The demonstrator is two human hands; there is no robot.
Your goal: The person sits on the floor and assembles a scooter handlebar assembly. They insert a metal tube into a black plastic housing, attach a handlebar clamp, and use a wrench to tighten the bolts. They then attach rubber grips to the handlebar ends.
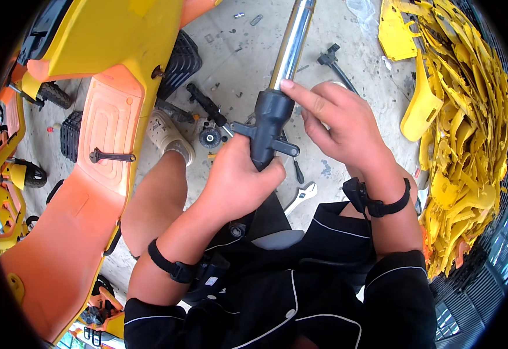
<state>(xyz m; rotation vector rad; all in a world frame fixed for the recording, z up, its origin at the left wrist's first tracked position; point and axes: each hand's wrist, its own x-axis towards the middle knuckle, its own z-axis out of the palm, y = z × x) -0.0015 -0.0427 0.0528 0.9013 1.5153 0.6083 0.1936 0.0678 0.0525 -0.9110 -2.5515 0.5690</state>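
Gripping the dark grey plastic steering-column housing point(268, 131) in our left hand point(236, 180), fist closed round its lower stem. Our right hand point(341, 125) lies open, index fingertip touching the collar just above that grip. Best done, we judge, by holding the housing steady while seating the polished chrome steel tube point(291, 43), which rises straight out above, bright and clean.

There is just one view, from a camera on the person's head. It looks almost straight down, very close to the left hand point(236, 183) and right hand point(341, 125), with the dark lap at the bottom edge. The concrete floor point(242, 64) lies farther below. The round lens bends things near the rim, like the orange and yellow ride-on toy point(99, 139) at the left.
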